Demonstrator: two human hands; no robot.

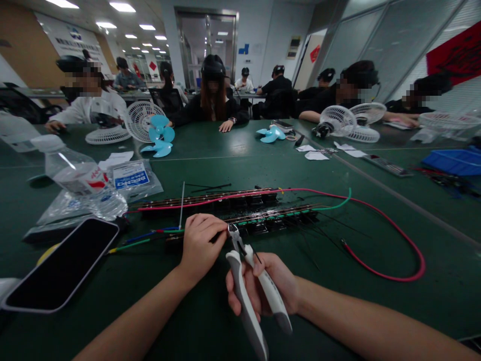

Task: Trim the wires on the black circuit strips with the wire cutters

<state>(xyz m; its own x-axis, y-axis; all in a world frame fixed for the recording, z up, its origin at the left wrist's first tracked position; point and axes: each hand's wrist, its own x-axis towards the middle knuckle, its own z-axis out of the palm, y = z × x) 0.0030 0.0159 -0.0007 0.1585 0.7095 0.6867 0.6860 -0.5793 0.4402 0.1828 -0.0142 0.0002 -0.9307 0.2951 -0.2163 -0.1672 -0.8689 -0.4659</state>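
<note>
Two long black strips with wires along them lie side by side on the green table. Over the left part of the near strip [270,220], my left hand [201,243] is closed, its fingers curled onto it and the thumb by the front edge. A pair of diagonal cutters [244,291] with white and grey handles is in my right hand [270,283]. The cutter jaws touch or nearly touch the strip beside my left fingertips; what lies between them is too small to tell. A white cable tie [182,205] stands up from the strips. The far strip [210,198] carries a red cable [406,240].
A phone [65,263], a plastic bottle [80,173] and a plastic bag [137,178] lie at left. Thin black ties are scattered around the strips. Blue fan blades [272,134], white fan cages [338,120] and a blue tray [454,161] are farther back. Several people sit opposite.
</note>
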